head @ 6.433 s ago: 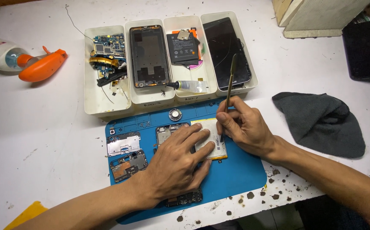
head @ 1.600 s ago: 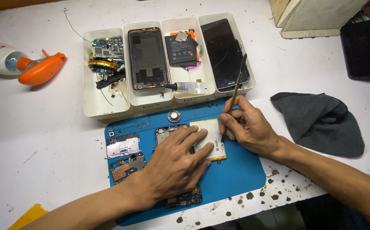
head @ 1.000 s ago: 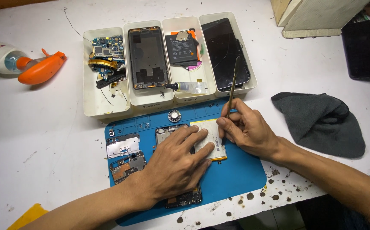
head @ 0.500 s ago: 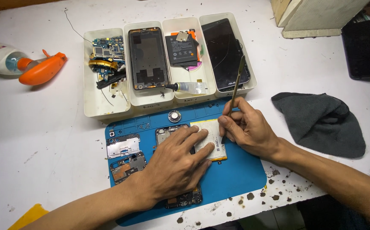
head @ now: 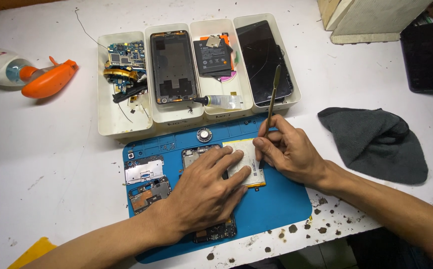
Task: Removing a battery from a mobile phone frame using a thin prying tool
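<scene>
Hands (head: 211, 192) on phone (head: 215, 230) (opened), trays (head: 126, 127) behind

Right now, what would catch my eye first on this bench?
Two bare hands meet over an opened phone on a blue mat: the left hand presses flat on it, while the right hand holds a thin metal pry tool at its edge. Behind the mat, white trays hold phone parts, and an orange-topped bottle lies far left.

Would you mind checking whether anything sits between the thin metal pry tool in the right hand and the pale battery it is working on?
Nothing visible does: the right hand brings the thin metal pry tool to the pale battery's edge, while the left hand presses beside it.
</scene>
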